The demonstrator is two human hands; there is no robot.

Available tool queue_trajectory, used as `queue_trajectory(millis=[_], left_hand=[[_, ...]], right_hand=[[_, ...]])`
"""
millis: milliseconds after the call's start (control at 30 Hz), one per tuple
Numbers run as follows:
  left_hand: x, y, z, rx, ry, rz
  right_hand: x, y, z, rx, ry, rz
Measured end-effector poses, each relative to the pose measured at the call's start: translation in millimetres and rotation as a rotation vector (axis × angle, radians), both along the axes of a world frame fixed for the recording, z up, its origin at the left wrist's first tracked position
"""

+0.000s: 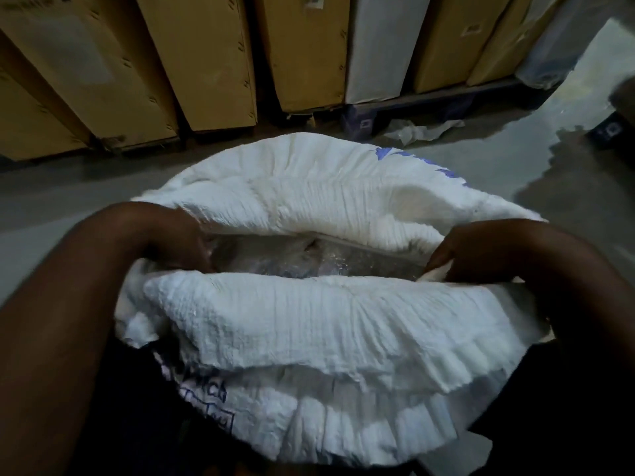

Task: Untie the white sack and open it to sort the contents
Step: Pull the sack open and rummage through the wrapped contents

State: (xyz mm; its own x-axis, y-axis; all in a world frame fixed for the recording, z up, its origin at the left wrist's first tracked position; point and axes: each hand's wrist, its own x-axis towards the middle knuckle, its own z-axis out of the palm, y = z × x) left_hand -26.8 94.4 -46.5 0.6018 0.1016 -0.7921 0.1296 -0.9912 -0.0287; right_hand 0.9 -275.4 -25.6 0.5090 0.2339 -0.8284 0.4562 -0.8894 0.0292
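A large white woven sack [319, 317] with blue print stands in front of me, its mouth pulled open into a wide slit. Its rim is rolled outward in thick crumpled folds. My left hand [182, 235] grips the left end of the mouth, fingers curled inside the rim. At the right end, my right hand [481, 252] pinches the sack's edge. Inside the opening lie clear plastic-wrapped contents [302, 259], dim and hard to make out.
Tall brown cardboard boxes [206, 56] and a white one [385, 46] stand on a dark pallet [429, 101] behind the sack. Crumpled plastic scrap [422, 130] lies on the grey concrete floor [515, 139]. Another dark pallet corner [611, 132] sits at the right edge.
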Motion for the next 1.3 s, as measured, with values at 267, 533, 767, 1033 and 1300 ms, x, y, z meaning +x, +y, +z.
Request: queue_trajectory(millis=[267,533,767,1033,1300], left_hand=[[-9.7,-40.0,-16.4,-0.104,-0.407,-0.114],[3.1,-35.0,-14.5,-0.349,-0.844,0.078],[22.4,-21.1,-20.7,-0.800,-1.069,0.448],[16.9,-2.5,-19.5,-0.364,-1.159,0.238],[25.5,72.4,-51.3,0.189,-0.970,0.532]], right_hand=[[0.6,-3.4,-14.3,0.529,-0.207,-0.238],[0.2,21.6,-22.3,1.104,-0.177,-0.618],[18.3,17.5,-40.3,0.898,-0.513,-0.691],[25.8,7.7,-57.1,0.577,-0.770,-0.490],[44.6,-50.5,-49.5,0.492,-1.016,-0.724]])
